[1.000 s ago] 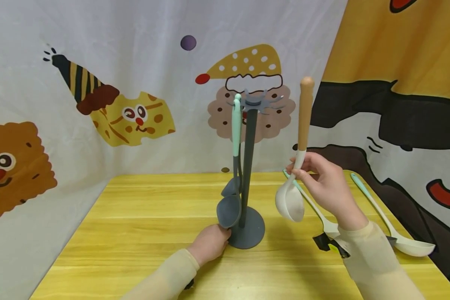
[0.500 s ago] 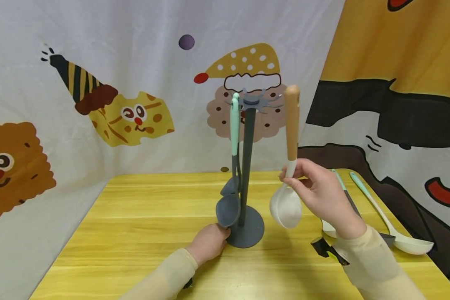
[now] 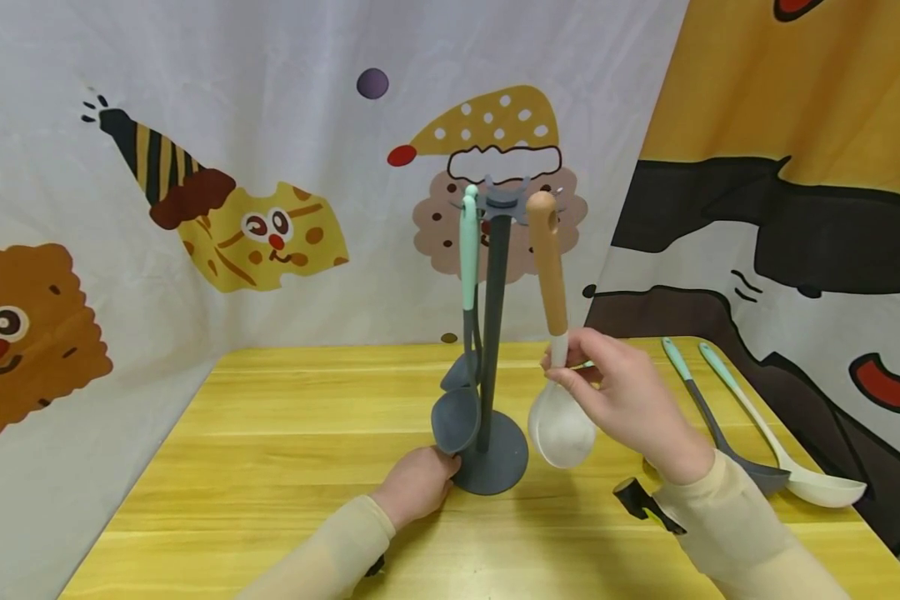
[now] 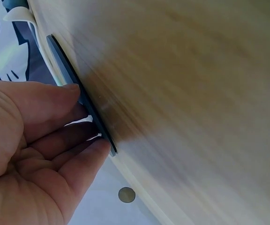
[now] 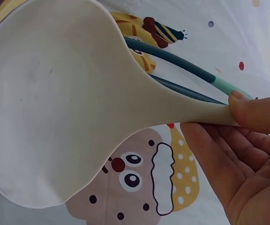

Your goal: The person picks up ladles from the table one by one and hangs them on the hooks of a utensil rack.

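Honestly, that's a decent hold: the right hand [image 3: 626,396] pinches the white ladle [image 3: 562,429] by its neck, thumb against fingers, just above the bowl. Pretty low, so I'd guess the wooden handle [image 3: 548,275] will want to wobble; a snug pinch and small wrist turns should tame it. The ladle is up off the table [image 3: 285,467], bowl down, just beside the grey stand [image 3: 497,317], top leaning toward it. The hole [image 3: 552,222] near the handle's end is showing, so I'd square that up with the hooks [image 3: 502,202] before any sideways nudge. Can't tell if handle and hooks touch. Meanwhile the left hand [image 3: 417,487] has thumb and fingers gripping the edge of the round base [image 3: 498,471]. Smart, imo, since a bump up high could tip everything. Also go gently around the mint-handled ladle [image 3: 469,258] hanging on the far side from the white one.
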A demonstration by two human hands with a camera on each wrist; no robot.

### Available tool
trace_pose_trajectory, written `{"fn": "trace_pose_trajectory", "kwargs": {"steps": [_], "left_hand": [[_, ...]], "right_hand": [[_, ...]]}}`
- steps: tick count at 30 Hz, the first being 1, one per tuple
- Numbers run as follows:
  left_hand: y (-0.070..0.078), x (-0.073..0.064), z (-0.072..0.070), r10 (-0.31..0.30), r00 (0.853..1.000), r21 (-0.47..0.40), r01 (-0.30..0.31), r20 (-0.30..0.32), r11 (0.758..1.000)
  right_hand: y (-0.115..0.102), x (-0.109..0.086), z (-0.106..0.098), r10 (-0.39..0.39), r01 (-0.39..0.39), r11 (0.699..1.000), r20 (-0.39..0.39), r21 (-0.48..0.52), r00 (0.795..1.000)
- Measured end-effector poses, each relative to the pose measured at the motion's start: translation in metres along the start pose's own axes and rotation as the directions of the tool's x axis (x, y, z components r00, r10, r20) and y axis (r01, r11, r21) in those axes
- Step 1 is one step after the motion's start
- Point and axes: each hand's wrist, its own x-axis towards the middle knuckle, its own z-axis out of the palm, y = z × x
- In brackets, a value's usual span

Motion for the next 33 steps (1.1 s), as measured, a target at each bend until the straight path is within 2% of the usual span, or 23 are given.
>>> {"fn": "trace_pose_trajectory", "kwargs": {"steps": [16, 25, 33], "left_hand": [[-0.001, -0.001, -0.001, 0.009, 1.0, -0.021, -0.009, -0.009, 1.0], [-0.003, -0.006, -0.008, 0.021, 0.997, -0.098, -0.014, 0.068, 0.995], [-0.003, -0.012, -0.006, -0.01, 0.992, -0.076, 0.02, 0.128, 0.997]], "right_hand": [[-0.003, 0.0, 0.009, 0.001, -0.001, 1.0, 0.026, -0.028, 1.0], [-0.002, -0.002, 0.014, 0.034, -0.033, 0.999, 0.057, -0.017, 0.998], [-0.001, -0.003, 0.015, 0.035, -0.033, 0.999, 0.061, -0.027, 0.998]]}}
